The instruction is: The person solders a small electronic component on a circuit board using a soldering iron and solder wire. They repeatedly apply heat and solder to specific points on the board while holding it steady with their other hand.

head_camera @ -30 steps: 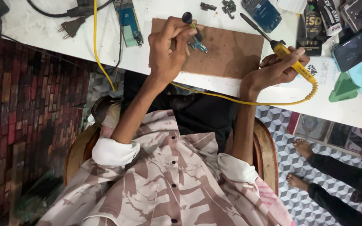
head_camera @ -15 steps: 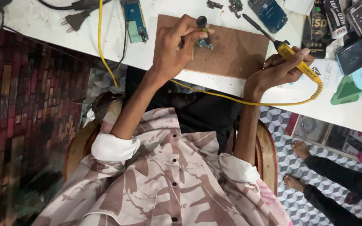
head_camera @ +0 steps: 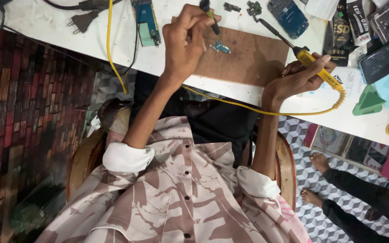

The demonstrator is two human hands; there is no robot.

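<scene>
My left hand (head_camera: 184, 42) grips a small dark-handled tool (head_camera: 209, 15) over a brown wooden board (head_camera: 253, 58) on the white table (head_camera: 46, 31). A small blue circuit part (head_camera: 220, 46) lies on the board just right of that hand, apart from the tool's tip. My right hand (head_camera: 299, 76) holds a yellow-handled soldering iron (head_camera: 309, 60); its dark tip points up-left past the board's far edge. The iron's yellow cable (head_camera: 230, 102) loops back along the table's near edge.
A blue circuit board (head_camera: 146, 20) and a black plug (head_camera: 81, 20) lie left of the wooden board. Phone parts, a dark phone (head_camera: 386, 56) and green triangular picks (head_camera: 369, 101) crowd the right. Another person's bare feet (head_camera: 316, 180) rest on the patterned floor at right.
The small blue part, held near my left fingers before, now lies on the board. My left hand has shifted slightly with the tool raised. My right hand keeps the iron.
</scene>
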